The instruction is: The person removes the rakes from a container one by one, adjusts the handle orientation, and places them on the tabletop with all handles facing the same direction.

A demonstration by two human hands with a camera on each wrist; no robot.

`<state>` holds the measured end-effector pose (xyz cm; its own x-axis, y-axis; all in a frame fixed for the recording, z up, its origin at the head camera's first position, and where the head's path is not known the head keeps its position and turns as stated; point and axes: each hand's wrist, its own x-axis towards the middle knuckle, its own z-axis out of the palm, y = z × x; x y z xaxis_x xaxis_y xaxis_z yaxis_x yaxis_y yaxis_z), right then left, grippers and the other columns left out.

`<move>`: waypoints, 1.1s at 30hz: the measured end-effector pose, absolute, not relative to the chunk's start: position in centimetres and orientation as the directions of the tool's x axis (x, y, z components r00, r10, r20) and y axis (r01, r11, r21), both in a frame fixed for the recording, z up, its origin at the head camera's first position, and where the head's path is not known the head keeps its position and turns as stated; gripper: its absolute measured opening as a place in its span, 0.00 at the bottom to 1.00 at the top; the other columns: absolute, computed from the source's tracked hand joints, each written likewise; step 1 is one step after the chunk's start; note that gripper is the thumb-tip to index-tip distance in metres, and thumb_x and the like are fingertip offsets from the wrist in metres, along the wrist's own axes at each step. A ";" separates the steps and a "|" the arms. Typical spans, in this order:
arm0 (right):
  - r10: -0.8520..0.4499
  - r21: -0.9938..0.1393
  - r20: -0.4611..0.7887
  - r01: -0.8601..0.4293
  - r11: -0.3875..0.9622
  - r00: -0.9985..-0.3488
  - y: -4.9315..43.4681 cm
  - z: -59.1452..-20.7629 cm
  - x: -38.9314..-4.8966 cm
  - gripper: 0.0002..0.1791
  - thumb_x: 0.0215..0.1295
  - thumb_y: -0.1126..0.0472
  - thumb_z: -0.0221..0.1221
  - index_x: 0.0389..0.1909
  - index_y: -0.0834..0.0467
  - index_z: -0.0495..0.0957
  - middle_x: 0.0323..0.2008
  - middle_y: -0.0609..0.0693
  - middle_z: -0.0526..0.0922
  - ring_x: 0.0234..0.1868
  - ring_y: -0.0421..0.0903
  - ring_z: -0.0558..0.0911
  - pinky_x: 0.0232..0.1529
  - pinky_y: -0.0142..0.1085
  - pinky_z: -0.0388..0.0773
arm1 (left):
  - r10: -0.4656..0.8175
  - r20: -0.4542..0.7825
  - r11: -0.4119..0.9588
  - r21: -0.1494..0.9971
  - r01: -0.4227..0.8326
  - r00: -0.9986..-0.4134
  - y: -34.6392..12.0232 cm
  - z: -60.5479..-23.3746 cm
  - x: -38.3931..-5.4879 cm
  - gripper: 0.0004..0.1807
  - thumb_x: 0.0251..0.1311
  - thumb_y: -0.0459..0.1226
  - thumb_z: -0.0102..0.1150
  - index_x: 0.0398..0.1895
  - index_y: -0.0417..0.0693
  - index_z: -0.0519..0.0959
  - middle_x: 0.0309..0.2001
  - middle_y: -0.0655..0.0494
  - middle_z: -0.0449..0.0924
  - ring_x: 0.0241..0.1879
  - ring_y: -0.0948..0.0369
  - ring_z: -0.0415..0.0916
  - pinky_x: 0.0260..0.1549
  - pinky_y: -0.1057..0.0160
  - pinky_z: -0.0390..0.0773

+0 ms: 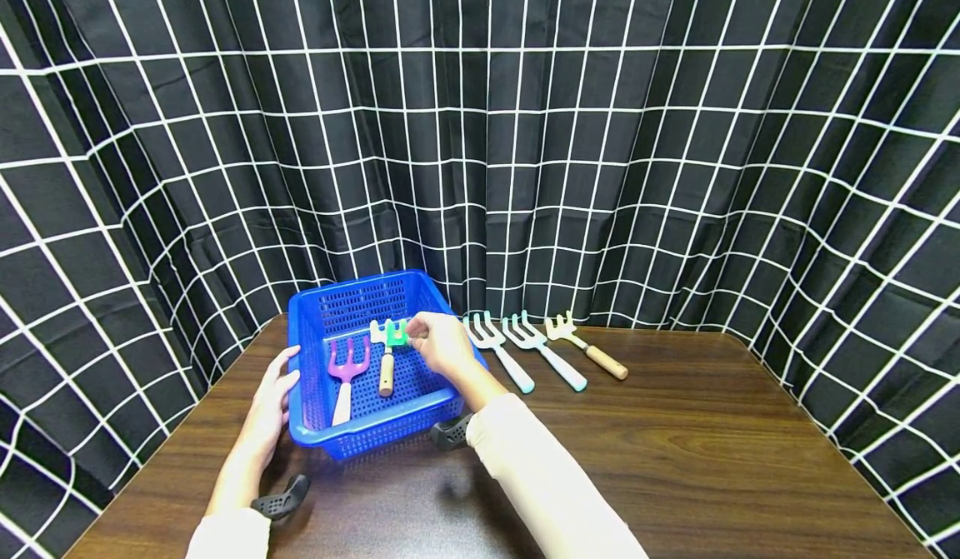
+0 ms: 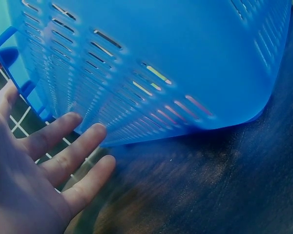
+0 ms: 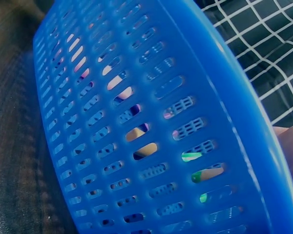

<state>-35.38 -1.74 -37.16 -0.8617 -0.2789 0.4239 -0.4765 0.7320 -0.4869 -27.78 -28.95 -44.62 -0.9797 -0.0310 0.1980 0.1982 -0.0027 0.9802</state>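
A blue perforated basket (image 1: 375,429) stands on the table. My left hand (image 1: 264,405) touches its left rim; in the left wrist view several fingers (image 2: 71,158) are straight and spread beside the basket wall. Over the basket's right side, my right hand (image 1: 444,346) pinches a green hand fork (image 1: 396,333), whose tines show left of the fingertips; its handle is hidden. Inside lie a purple hand fork (image 1: 349,365) with a pale handle and a cream hand fork (image 1: 386,374) with a wooden handle. The right wrist view mostly shows the basket wall (image 3: 97,117), with my hand (image 3: 290,146) at the edge.
Right of the basket, two pale-handled hand forks with mint tips, one nearer (image 1: 510,365) and one further right (image 1: 558,365), lie beside a cream hand fork (image 1: 603,361) with a wooden handle. A black gridded curtain (image 1: 525,142) encloses the brown table (image 1: 712,451).
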 end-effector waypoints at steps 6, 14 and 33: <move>-0.193 -0.528 0.446 -0.431 0.732 -0.874 -1.7 -36.7 -35.1 0.10 0.55 0.61 0.69 0.38 0.48 0.83 0.36 0.37 0.86 0.38 0.37 0.82 0.40 0.33 0.75 | -0.027 0.202 -0.021 0.979 0.203 -0.979 -29.0 -44.6 -27.8 0.26 0.77 0.44 0.36 0.74 0.51 0.48 0.47 0.64 0.79 0.43 0.61 0.82 0.37 0.60 0.81; -0.146 -0.542 0.466 -0.412 0.732 -0.873 -1.7 -36.7 -35.1 0.14 0.54 0.65 0.66 0.41 0.48 0.84 0.41 0.41 0.85 0.41 0.41 0.81 0.41 0.36 0.76 | -0.031 0.222 -0.009 0.975 0.223 -0.975 -29.0 -44.8 -27.7 0.26 0.77 0.44 0.36 0.73 0.50 0.49 0.47 0.63 0.79 0.42 0.61 0.82 0.36 0.60 0.81; -0.072 -0.589 0.560 -0.457 0.667 -0.826 -1.3 -37.1 -35.4 0.09 0.50 0.67 0.63 0.33 0.54 0.85 0.35 0.48 0.85 0.37 0.46 0.82 0.38 0.38 0.77 | -0.042 0.216 -0.022 0.976 0.217 -0.975 -28.8 -44.7 -27.8 0.25 0.77 0.43 0.36 0.73 0.49 0.50 0.45 0.63 0.80 0.41 0.60 0.82 0.35 0.61 0.81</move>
